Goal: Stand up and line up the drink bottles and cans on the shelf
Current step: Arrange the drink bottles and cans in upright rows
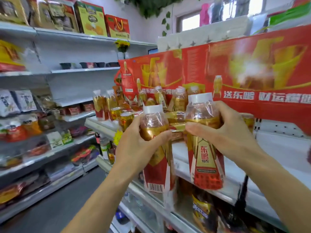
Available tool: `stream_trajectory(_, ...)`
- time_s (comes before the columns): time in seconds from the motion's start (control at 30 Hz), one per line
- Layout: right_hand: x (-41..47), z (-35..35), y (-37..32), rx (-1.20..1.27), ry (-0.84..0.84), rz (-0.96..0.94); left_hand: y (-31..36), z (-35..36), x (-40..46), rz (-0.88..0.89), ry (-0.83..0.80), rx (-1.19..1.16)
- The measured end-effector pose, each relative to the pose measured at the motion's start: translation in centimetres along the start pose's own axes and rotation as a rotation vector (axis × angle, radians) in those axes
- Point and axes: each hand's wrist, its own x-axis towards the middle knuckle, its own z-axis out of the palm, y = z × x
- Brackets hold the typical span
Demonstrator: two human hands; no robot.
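Observation:
My left hand [141, 145] grips a red and gold drink bottle [157, 167] with a white cap, upright, in front of the white shelf [277, 148]. My right hand [225, 130] holds a second bottle of the same kind [206, 163], also upright, just to the right of the first. Both bottles hang in the air above the shelf's front edge. Behind them on the shelf stand more of these bottles [179, 100] and gold cans [126, 120], crowded together. Some gold packs lie flat between the two held bottles.
Large red gift cartons [252, 69] line the back of the shelf. The shelf's right part is bare white board. A lower shelf holds dark bottles [202, 212]. Across the aisle on the left, white shelves [55, 148] carry snack bags and boxes.

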Motion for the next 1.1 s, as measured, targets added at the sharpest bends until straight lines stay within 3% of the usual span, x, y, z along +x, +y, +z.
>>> stream_trajectory(0.2, 6.9, 7.5, -0.1, 0.05, -0.072, -0.056, -5.1, -5.1, 7.3, 0.015, 0.043, 0.02)
stream_trajectory(0.5, 14.2, 22.0, -0.6, 0.037, -0.053, -0.069, -15.0, -15.4, 17.3, 0.045, 0.049, -0.001)
stream_trajectory(0.83, 22.1, 40.9, -1.4, 0.001, 0.135, 0.007, -26.4, -30.9, 30.7, 0.067, 0.001, 0.069)
stream_trajectory(1.1, 26.3, 47.0, -0.6, -0.11, 0.238, 0.038, -32.2, -33.2, 40.5, 0.099, 0.008, 0.037)
